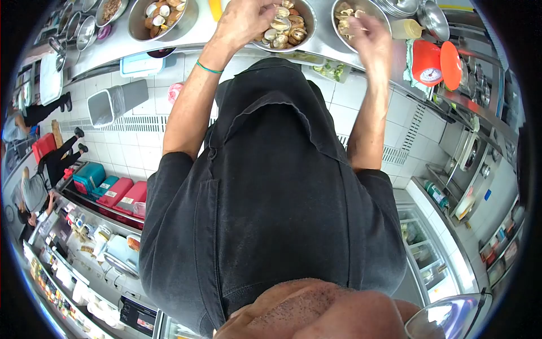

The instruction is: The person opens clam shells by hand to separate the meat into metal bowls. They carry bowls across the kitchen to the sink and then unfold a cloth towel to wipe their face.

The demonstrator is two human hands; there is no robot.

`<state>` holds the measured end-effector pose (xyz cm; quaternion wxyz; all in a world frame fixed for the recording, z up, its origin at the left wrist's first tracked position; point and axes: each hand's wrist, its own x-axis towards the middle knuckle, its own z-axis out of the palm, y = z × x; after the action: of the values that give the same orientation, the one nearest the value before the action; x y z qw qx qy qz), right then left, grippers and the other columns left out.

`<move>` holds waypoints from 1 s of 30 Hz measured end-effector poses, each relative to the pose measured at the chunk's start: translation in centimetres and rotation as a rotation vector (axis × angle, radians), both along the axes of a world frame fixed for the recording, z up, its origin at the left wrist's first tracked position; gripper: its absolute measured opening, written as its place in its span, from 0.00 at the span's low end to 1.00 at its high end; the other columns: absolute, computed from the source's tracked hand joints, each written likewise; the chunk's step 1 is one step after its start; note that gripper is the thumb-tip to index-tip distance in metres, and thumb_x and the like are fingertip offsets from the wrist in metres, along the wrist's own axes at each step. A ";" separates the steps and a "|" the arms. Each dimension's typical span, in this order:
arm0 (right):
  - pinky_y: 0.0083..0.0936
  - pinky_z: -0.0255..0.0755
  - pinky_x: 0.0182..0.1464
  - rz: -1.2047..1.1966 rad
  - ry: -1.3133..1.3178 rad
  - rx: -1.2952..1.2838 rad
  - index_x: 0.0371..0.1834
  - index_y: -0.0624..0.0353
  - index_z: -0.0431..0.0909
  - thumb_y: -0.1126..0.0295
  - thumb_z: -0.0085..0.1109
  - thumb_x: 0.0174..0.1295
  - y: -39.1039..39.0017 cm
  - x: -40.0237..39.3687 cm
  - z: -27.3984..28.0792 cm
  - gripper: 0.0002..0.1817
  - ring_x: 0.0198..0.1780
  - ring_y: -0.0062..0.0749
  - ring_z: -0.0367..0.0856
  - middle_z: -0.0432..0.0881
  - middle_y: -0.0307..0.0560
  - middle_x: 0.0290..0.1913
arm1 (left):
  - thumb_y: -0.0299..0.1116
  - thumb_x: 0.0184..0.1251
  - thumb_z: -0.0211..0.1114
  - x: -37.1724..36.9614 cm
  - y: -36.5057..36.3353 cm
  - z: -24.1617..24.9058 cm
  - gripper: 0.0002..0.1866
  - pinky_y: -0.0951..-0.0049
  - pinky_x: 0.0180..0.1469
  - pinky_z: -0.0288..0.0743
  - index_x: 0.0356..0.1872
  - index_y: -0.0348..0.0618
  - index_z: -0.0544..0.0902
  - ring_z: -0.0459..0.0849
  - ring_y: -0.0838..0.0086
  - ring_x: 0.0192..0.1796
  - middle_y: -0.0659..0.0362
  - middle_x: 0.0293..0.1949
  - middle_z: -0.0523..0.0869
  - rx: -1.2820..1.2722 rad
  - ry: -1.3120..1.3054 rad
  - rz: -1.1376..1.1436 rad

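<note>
My left hand [245, 24], with a green band on the wrist, reaches over the left edge of a metal bowl of clams [296, 37]. Its fingers are curled together at a clam [280, 22], partly cut off by the top of the view. My right hand [370, 42] hangs over a second metal bowl [337, 31] with pale pieces that look like shelled clam meat [343, 12]. Motion smears its fingers. Farther left stands another metal bowl [189, 25] with open shells [159, 20] in it.
A red scale [424, 59] and a squeeze bottle [405, 29] stand on the right of the steel counter [107, 50]. Below the counter edge are a tray of green pieces [333, 70] and a grey bin [107, 107]. Other people [36, 181] are at far left.
</note>
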<state>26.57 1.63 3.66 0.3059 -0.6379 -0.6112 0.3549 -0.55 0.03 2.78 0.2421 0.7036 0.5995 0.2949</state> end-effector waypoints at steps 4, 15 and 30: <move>0.26 0.82 0.41 0.284 0.300 -0.002 0.63 0.67 0.76 0.58 0.72 0.62 -1.8 -5.8 -3.2 0.32 0.36 0.30 0.88 0.89 0.53 0.44 | 0.37 0.68 0.68 1.6 0.0 1.3 0.14 0.72 0.45 0.82 0.51 0.45 0.88 0.90 0.73 0.39 0.53 0.37 0.92 -0.079 -0.088 -0.028; 0.26 0.86 0.39 0.116 1.079 -0.274 0.63 0.76 0.69 0.71 0.63 0.70 -2.9 -9.1 -3.5 0.24 0.39 0.37 0.89 0.85 0.61 0.44 | 0.31 0.66 0.73 -0.5 -0.3 -2.6 0.20 0.75 0.54 0.82 0.58 0.37 0.84 0.87 0.75 0.51 0.54 0.51 0.89 -0.429 -0.738 -0.052; 0.21 0.79 0.36 -0.144 0.511 0.198 0.52 0.64 0.80 0.73 0.63 0.68 -1.5 -1.7 -3.2 0.12 0.37 0.26 0.87 0.89 0.48 0.33 | 0.35 0.60 0.73 5.7 4.7 1.3 0.26 0.71 0.44 0.80 0.57 0.28 0.82 0.89 0.73 0.39 0.49 0.38 0.91 -0.337 -0.442 -0.087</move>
<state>24.86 0.15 0.45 0.5354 -0.5366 -0.4989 0.4200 5.19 4.69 4.08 0.4930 0.5972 0.5419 0.3267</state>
